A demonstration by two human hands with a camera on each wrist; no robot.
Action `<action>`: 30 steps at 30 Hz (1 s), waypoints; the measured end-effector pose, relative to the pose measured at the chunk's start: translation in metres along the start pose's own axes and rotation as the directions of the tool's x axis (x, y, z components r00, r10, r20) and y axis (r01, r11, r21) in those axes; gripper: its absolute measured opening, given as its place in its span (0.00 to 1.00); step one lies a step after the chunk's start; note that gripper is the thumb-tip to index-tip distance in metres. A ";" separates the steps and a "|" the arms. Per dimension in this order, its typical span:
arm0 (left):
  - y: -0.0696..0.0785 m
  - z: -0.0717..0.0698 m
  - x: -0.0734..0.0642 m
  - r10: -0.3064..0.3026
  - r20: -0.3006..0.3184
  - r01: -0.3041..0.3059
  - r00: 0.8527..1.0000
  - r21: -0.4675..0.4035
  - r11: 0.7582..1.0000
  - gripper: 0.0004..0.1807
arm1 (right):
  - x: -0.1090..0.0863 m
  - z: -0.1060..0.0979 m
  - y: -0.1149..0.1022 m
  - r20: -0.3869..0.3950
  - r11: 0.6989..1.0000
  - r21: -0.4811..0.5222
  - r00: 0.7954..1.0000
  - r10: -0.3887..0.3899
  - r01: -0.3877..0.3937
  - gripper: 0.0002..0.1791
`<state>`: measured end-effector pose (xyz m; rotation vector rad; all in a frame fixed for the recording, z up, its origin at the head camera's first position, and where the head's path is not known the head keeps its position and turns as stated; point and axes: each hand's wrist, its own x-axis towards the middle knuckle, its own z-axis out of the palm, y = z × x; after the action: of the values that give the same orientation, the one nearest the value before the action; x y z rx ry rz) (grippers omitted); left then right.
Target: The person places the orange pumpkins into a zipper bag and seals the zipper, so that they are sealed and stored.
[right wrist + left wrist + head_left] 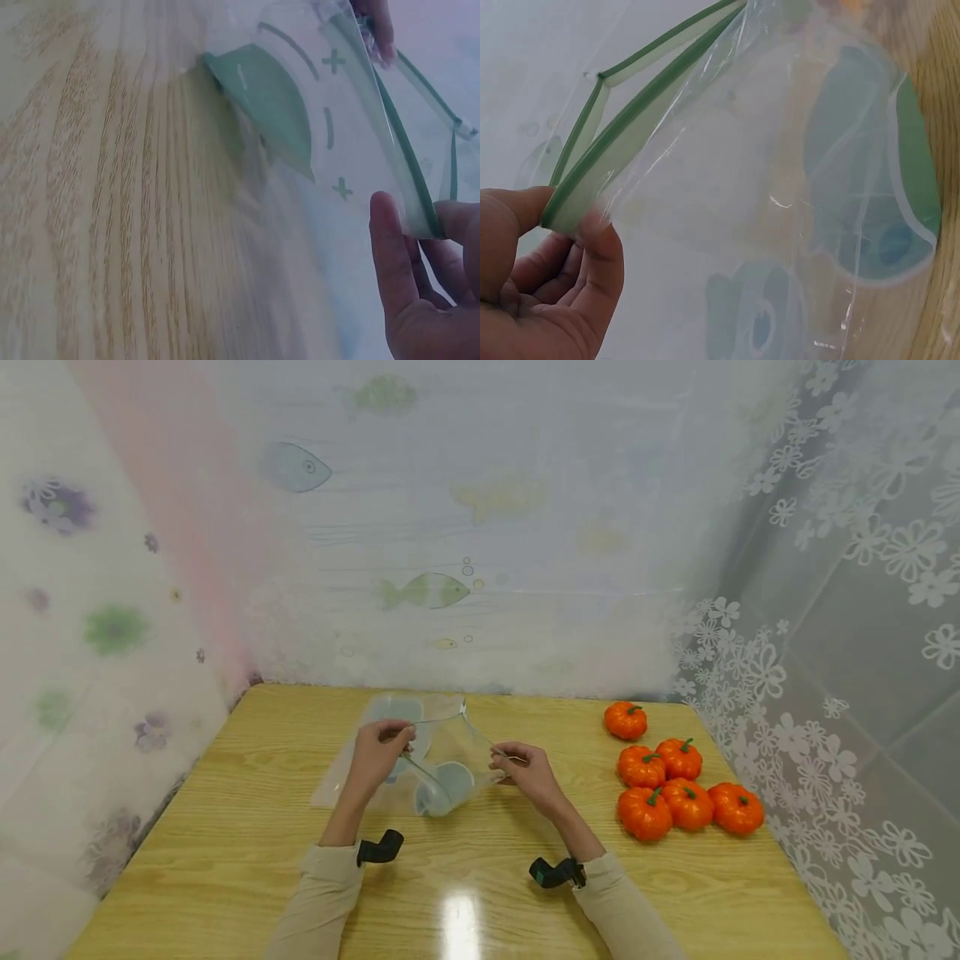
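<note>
A clear plastic zip bag (pixel 454 781) with a blue-green print is held up over the table, its mouth spread apart. My left hand (pixel 378 752) pinches one side of the mouth between thumb and fingers, at the green zip strip (pixel 622 127). The opposite side of the mouth is pinched by my right hand (pixel 528 772), where thumb and fingertips meet the green edge (pixel 409 161). A small zip slider (pixel 463 708) shows at the far corner. Beneath and behind the left hand, a second clear printed bag (pixel 397 706) lies flat on the table.
Several small orange pumpkins (pixel 686 802) stand in a cluster on the right of the wooden table (pixel 247 852). Patterned curtains (pixel 540 543) hang behind the table and along both sides. Each wrist wears a black camera mount (pixel 382 847).
</note>
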<state>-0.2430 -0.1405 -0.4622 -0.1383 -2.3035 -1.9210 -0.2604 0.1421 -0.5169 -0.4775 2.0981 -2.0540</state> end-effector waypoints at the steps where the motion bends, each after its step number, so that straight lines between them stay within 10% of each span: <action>1: -0.006 0.002 0.002 -0.017 0.014 0.017 1.000 -0.012 1.000 0.16 | 0.000 0.000 -0.001 -0.001 1.000 -0.005 1.000 0.000 0.000 0.22; 30: -0.015 0.027 0.000 -0.067 0.248 0.109 0.966 -0.161 0.981 0.21 | -0.040 0.003 -0.027 0.081 0.999 -0.041 0.997 0.014 -0.011 0.26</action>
<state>-0.2468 -0.1169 -0.4814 -0.3097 -2.3184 -2.2648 -0.2190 0.1530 -0.4943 -0.5425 2.0936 -1.9546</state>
